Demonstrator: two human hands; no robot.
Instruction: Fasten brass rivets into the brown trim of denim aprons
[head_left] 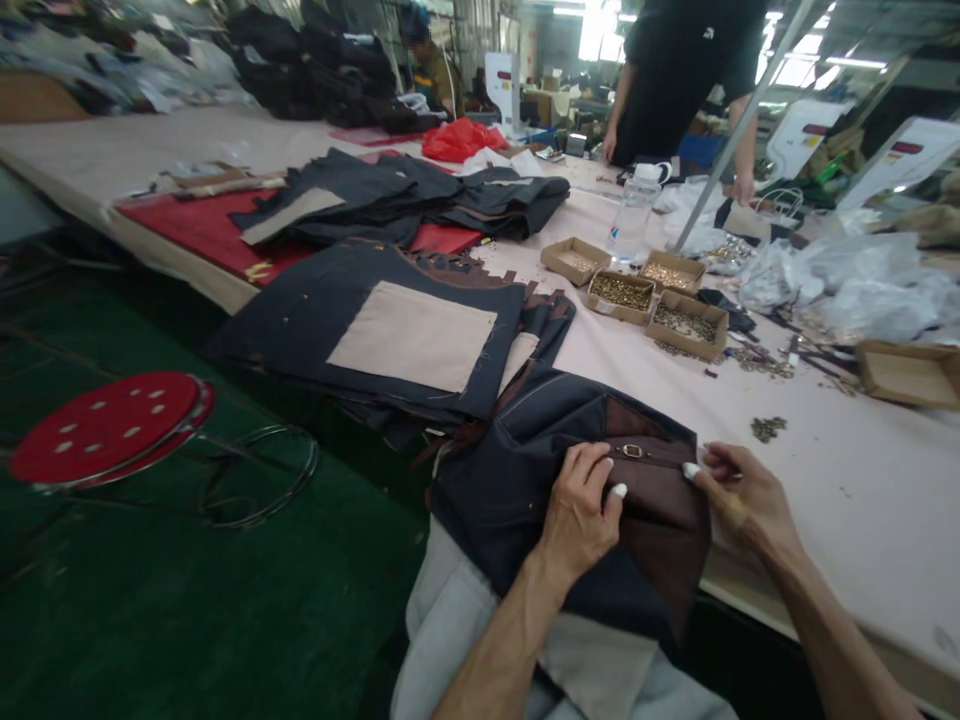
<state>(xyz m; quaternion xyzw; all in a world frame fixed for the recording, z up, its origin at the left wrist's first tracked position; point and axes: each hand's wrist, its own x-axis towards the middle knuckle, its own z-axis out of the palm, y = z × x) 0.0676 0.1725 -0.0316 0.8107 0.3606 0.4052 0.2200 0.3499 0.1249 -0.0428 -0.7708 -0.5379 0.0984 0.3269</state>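
Cloth (pixel 517 450), dark blue with a brown panel (pixel 660 520), is lying partly over the person's lap and partly against the near edge of the bench (pixel 862 490). Both hands are working around a brown strip (pixel 664 460) with a small metal buckle (pixel 633 451). The left hand (pixel 581 515) is pressing near one end, its grip looking narrow; the right hand (pixel 746 495) is bringing thumb and fingers close together at the other. From where I'm standing, I can't tell whether either is pinching anything. They seem to be adjusting or checking the strip, and any further move there would be calling for a steady left hand and a flat panel.

Beyond, a stack of dark pieces (pixel 300 320) is bearing a pale patch (pixel 412 335). Small boxes (pixel 688 340) are holding metal bits beside a clear bottle (pixel 636 215). A red stool (pixel 105 425) is standing on the green floor (pixel 225 600), while a co-worker in black (pixel 675 80) is standing across the bench.
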